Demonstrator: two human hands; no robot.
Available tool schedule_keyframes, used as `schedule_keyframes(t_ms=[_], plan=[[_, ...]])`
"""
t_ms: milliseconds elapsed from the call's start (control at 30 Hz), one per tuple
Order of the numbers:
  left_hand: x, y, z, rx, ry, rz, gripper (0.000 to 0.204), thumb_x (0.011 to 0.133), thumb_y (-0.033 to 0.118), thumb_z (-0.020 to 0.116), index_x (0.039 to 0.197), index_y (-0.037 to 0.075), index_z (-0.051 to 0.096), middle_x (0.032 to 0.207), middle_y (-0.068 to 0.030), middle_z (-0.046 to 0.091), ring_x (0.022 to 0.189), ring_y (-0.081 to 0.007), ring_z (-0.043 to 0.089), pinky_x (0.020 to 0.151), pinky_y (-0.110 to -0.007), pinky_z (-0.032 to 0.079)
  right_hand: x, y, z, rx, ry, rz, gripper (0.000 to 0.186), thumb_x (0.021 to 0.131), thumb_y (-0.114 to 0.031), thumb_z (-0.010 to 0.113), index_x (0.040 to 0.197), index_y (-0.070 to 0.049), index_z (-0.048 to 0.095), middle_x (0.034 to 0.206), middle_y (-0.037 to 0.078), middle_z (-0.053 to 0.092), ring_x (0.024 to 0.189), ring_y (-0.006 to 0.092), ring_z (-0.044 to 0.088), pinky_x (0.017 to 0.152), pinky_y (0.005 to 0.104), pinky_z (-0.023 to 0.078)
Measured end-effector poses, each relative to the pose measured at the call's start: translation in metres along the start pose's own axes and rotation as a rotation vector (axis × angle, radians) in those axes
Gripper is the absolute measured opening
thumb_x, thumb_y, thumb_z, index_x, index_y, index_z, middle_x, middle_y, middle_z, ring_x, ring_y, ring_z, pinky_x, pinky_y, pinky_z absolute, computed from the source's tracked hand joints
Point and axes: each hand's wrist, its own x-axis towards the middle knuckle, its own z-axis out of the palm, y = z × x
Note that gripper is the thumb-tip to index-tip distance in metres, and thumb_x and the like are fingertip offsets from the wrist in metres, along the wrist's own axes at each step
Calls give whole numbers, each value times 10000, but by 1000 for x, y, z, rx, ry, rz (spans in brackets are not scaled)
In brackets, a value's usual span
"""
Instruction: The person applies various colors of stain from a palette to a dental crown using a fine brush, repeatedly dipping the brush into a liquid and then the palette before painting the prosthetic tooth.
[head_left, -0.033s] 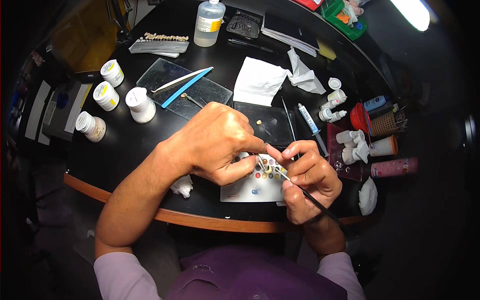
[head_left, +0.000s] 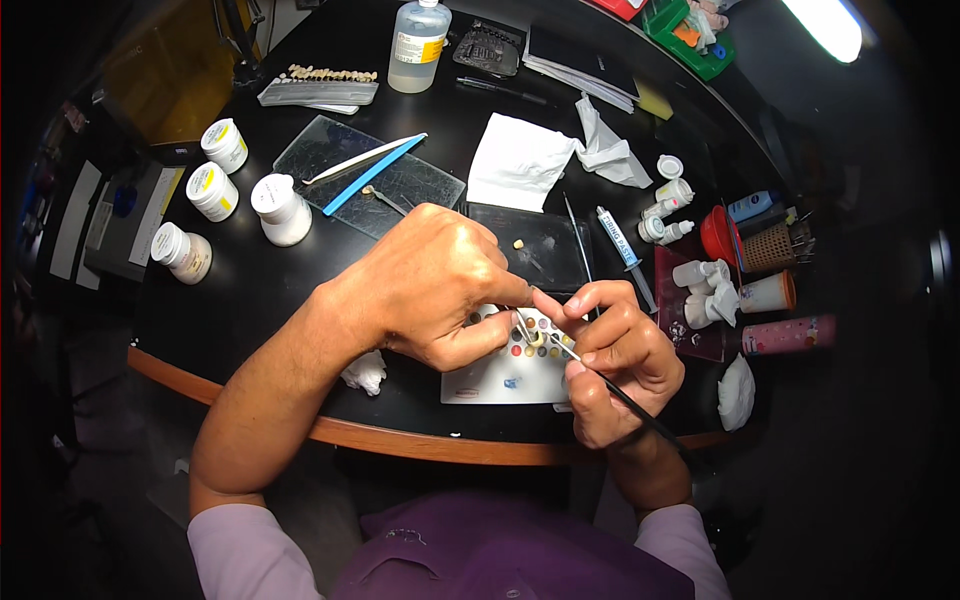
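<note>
My left hand (head_left: pixel 440 290) is closed on slim metal tweezers (head_left: pixel 522 326), mostly hidden by the fingers. At their tip sits a small pale tooth crown (head_left: pixel 537 341). My right hand (head_left: pixel 625 365) grips a fine brush (head_left: pixel 630 402) with a dark handle, pen-fashion, and its tip points at the crown, close to or touching it. The two hands meet at the fingertips. Beneath them lies a white palette card (head_left: pixel 500 382) with rows of coloured dots.
Left stand several white jars (head_left: pixel 283 212); behind lies a glass slab (head_left: pixel 330 150) with a blue-handled tool (head_left: pixel 375 175). A clear bottle (head_left: pixel 416 50), white tissue (head_left: pixel 515 165) and a paste syringe (head_left: pixel 625 255) lie farther back. Small bottles (head_left: pixel 700 275) crowd the right. A wooden edge (head_left: pixel 400 440) runs in front.
</note>
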Motion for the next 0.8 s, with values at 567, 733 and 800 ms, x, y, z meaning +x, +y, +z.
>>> schedule_keyframes(t_ms=[567, 733, 800], plan=[[-1, 2, -2, 80, -31, -42, 383, 739, 271, 656, 1026, 185, 894, 581, -51, 631, 600, -266, 671, 548, -407, 531, 2, 2, -2, -45, -68, -44, 164, 737, 80, 669, 793, -27, 559, 737, 83, 612, 945, 318, 674, 917, 523, 657], [-1, 0, 1, 82, -26, -31, 371, 742, 271, 659, 1016, 176, 891, 580, -49, 630, 601, -271, 670, 545, -408, 530, 2, 0, -5, -71, -85, -40, 159, 736, 72, 665, 796, -29, 558, 737, 83, 610, 939, 318, 672, 930, 533, 650], [-2, 1, 0, 80, -23, -29, 352, 745, 272, 665, 995, 162, 887, 580, -48, 629, 598, -273, 668, 543, -408, 529, 2, -1, -3, -53, -83, -45, 156, 736, 72, 661, 795, -28, 557, 741, 84, 609, 948, 316, 669, 934, 535, 651]])
